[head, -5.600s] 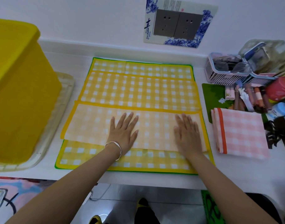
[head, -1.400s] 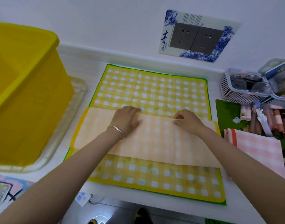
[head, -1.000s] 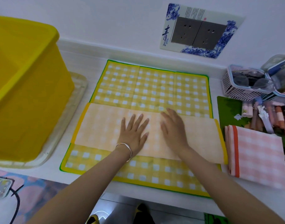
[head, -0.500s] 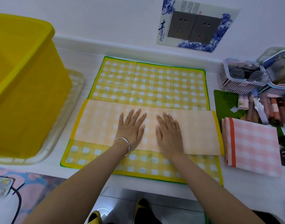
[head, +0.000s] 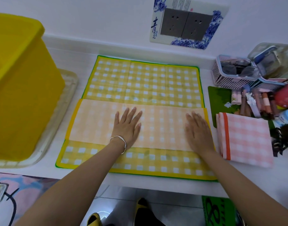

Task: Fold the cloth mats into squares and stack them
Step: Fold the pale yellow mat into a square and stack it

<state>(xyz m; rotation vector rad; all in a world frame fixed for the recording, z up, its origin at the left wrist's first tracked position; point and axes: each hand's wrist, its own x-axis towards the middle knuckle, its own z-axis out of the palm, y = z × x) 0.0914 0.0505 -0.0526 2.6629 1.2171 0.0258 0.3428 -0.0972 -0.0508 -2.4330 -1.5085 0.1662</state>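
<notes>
Mid-fold: left hand (head: 127, 126) (fingers spread) and right hand (head: 198, 129) (fingers close together) flatten folded flap (head: 94, 121) on yellow mat (head: 140, 82); next likely fold 12 o'clock half down.

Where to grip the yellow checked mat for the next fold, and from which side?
Likely its near edge, pinched at both corners from the person's side: it lies flat, uncovered by the pale folded band the left hand and right hand press.

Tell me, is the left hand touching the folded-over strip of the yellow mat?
Touching. The head view shows the left hand lying flat, fingers spread, on the pale folded strip of the yellow mat.
</notes>
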